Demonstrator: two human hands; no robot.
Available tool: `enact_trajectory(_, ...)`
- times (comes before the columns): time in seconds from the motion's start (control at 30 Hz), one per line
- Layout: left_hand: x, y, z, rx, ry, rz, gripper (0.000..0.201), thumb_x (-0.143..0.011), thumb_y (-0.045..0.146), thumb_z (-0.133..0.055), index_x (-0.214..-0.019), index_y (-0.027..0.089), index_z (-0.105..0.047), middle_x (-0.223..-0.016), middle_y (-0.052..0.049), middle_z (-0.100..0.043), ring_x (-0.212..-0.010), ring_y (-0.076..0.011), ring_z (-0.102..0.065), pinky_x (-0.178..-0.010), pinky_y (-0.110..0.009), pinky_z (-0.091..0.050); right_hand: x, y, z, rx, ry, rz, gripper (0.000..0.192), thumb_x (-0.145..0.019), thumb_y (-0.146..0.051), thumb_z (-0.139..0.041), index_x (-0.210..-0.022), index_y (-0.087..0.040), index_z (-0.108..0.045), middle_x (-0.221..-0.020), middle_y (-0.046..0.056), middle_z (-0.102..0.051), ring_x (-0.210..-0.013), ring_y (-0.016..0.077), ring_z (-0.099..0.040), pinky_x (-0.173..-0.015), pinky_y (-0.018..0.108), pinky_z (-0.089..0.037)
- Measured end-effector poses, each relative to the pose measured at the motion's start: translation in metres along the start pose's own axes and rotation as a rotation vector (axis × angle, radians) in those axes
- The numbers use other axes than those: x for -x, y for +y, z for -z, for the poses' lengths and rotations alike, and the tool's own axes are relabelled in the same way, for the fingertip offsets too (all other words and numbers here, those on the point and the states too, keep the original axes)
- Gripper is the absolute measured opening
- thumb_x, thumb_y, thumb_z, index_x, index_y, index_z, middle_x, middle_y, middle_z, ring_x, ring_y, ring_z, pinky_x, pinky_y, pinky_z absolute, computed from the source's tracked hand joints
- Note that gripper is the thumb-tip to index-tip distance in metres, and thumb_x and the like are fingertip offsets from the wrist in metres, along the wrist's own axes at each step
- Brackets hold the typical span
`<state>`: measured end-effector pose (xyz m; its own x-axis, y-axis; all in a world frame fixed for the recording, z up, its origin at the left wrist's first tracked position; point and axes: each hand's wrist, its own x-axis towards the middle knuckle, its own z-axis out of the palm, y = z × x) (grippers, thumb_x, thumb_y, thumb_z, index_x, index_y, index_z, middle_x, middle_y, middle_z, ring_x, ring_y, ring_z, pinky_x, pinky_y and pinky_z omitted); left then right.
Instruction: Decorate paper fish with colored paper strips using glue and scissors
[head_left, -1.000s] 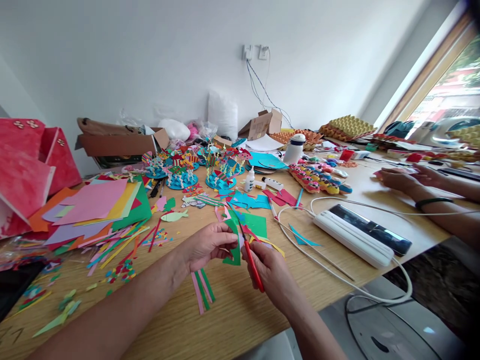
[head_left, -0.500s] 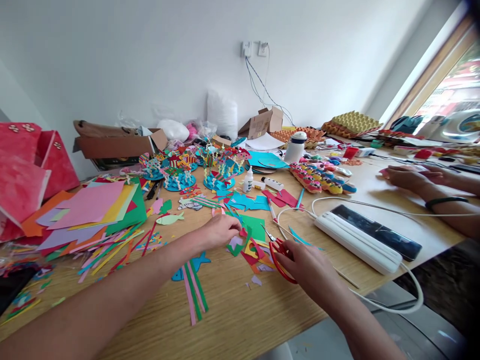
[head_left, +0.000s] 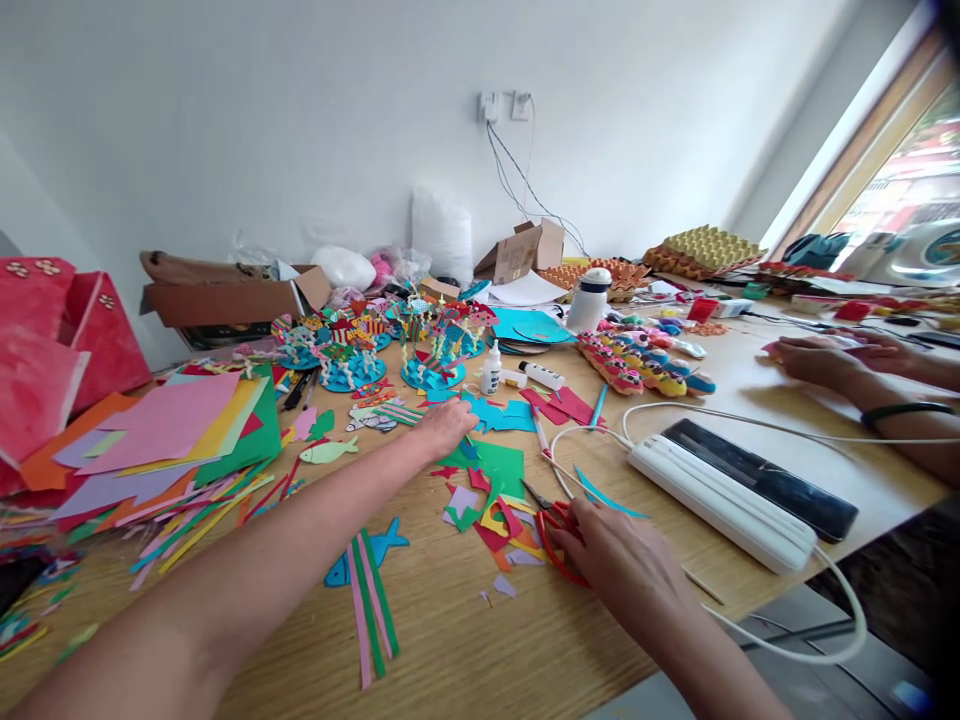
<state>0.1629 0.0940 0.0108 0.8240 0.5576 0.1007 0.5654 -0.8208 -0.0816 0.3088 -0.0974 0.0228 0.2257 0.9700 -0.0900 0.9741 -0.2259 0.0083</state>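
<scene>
My left hand (head_left: pixel 448 428) is over the paper scraps in mid-table, fingers curled down and pressed together at the green paper sheet (head_left: pixel 501 468); whatever is under the fingertips is hidden. Red-handled scissors (head_left: pixel 553 535) are in my right hand (head_left: pixel 611 545), blades pointing away from me above the table. Between the hands lie a lilac paper star (head_left: pixel 462 499) and yellow, red and green offcuts. A blue paper fish (head_left: pixel 386 545) is partly covered by pink and green paper strips (head_left: pixel 373 610). Beyond my left hand lies cut blue paper (head_left: pixel 510 414).
A glue bottle (head_left: pixel 491 370), white power strip (head_left: pixel 720 495) and dark phone (head_left: pixel 765 480) lie around the work area, with a white cable looping nearby. Coloured sheets (head_left: pixel 180 415) are stacked left; finished fish crafts (head_left: pixel 352 368) stand behind. Another person's hands (head_left: pixel 817 360) are at right.
My left hand has moved away from me and slightly left, off the red scrap by the star to the green sheet's far edge. My right hand keeps the scissors in nearly the same place.
</scene>
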Motion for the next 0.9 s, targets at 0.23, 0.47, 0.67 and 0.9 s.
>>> enact_trajectory(0.23, -0.003, -0.002, 0.003, -0.037, 0.060, -0.021, 0.016, -0.077, 0.010, -0.044, -0.077, 0.013, -0.059, -0.083, -0.009, -0.058, -0.082, -0.0197, -0.052, -0.066, -0.028, -0.041, 0.002, 0.003, -0.002, -0.060, 0.096, 0.002, 0.024, -0.082, -0.035, -0.040, -0.073, -0.021, -0.056, -0.075, 0.006, -0.063, -0.064, 0.0216, -0.061, -0.048, 0.027, -0.031)
enact_trajectory(0.47, 0.037, 0.011, 0.045, -0.054, 0.293, -0.209, 0.013, -0.082, 0.015, -0.040, -0.081, 0.015, -0.053, -0.075, -0.003, -0.057, -0.074, -0.0151, -0.052, -0.068, -0.026, -0.041, 0.008, -0.005, 0.016, -0.784, 0.215, 0.046, 0.031, -0.079, -0.046, -0.041, -0.069, -0.020, -0.055, -0.061, 0.001, -0.058, -0.058, 0.0148, -0.053, -0.052, 0.025, -0.034)
enact_trajectory(0.67, 0.093, 0.028, 0.068, -0.190, 0.472, -0.472, 0.017, -0.085, 0.013, -0.037, -0.081, 0.014, -0.054, -0.077, -0.004, -0.058, -0.082, -0.0157, -0.051, -0.083, -0.033, -0.040, 0.012, -0.055, 0.021, -1.681, -0.194, 0.138, 0.040, -0.075, -0.053, -0.048, -0.077, -0.015, -0.057, -0.072, 0.004, -0.060, -0.054, 0.0097, -0.054, -0.039, 0.017, -0.031)
enact_trajectory(0.9, 0.137, 0.021, 0.070, -0.211, 0.561, -0.478, 0.016, -0.084, 0.012, -0.040, -0.080, 0.015, -0.055, -0.078, -0.003, -0.061, -0.087, -0.0143, -0.052, -0.090, -0.034, -0.038, 0.020, -0.102, 0.012, -1.835, -0.422, 0.146, 0.028, -0.066, -0.040, -0.065, -0.063, -0.014, -0.055, -0.048, -0.005, -0.052, -0.036, 0.0021, -0.043, -0.034, 0.014, -0.021)
